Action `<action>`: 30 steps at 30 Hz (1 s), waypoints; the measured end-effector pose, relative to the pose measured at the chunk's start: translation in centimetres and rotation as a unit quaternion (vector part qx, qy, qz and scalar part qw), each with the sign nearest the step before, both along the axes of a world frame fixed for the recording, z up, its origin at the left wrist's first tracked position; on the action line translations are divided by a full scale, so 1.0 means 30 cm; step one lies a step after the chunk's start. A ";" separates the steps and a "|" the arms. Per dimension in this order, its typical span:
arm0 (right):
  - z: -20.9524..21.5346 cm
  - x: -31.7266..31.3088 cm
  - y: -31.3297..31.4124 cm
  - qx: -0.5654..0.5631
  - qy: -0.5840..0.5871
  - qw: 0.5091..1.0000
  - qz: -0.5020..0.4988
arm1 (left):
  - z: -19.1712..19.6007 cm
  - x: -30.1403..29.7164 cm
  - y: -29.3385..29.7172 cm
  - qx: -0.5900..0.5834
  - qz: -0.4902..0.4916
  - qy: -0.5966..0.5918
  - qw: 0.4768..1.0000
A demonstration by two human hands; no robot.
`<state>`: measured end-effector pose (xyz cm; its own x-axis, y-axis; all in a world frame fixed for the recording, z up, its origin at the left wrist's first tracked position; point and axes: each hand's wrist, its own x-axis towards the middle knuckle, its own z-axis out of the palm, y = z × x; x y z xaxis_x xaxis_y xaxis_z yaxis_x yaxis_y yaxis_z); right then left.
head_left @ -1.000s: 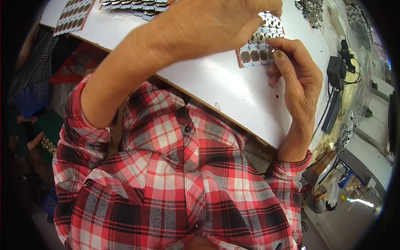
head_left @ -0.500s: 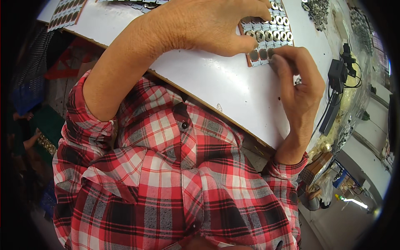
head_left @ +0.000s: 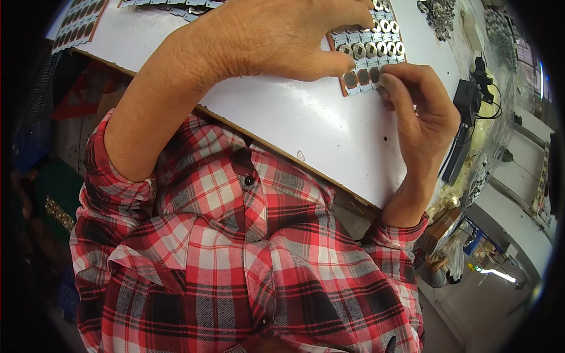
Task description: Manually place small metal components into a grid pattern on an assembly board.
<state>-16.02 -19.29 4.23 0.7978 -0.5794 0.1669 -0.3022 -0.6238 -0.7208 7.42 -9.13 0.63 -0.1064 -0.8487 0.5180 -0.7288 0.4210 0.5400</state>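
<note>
A panel of small joined circuit boards [head_left: 353,92] lies on the white table. Its upper rows carry shiny round metal holders [head_left: 371,49], while the nearest row shows dark round pads [head_left: 363,77]. My left hand [head_left: 288,38] reaches across the panel's left side, thumb and fingers spread apart, the thumb tip by the left edge of the panel. At the right end of the nearest row is my right hand [head_left: 425,112], its thumb and forefinger pinched together by a dark pad. Whatever sits between those fingertips is hidden.
Loose metal parts [head_left: 436,16] lie heaped at the table's far right. A black power adapter [head_left: 465,100] with cables runs along the right side. Another board panel [head_left: 79,25] sits at the far left, with more boards [head_left: 170,7] behind my left forearm. The table edge [head_left: 282,150] passes before me.
The whole view has shifted a little. My right fingertips have moved slightly right along the panel, showing more of the third dark pad. The left hand keeps its place over the panel.
</note>
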 end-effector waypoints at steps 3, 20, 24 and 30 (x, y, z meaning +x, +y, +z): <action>0.021 0.024 0.046 0.166 -0.076 0.982 -0.047 | -0.017 -0.005 -0.004 -0.050 0.006 0.012 0.999; -0.027 0.029 0.070 0.190 -0.040 0.981 -0.031 | -0.007 -0.007 0.010 -0.044 -0.002 0.012 0.999; 0.002 0.040 0.082 0.197 -0.009 0.980 -0.012 | -0.050 -0.009 0.003 -0.130 -0.017 0.038 0.991; -0.021 0.041 0.091 0.202 -0.036 0.977 -0.052 | -0.051 0.007 -0.007 -0.041 -0.011 0.058 0.997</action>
<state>-14.78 -16.56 3.59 0.7260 -0.6866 -0.0394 -0.2883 -0.2518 -0.9238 7.63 -9.34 -0.89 -0.0591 -0.8015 0.5950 -0.6533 0.4817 0.5841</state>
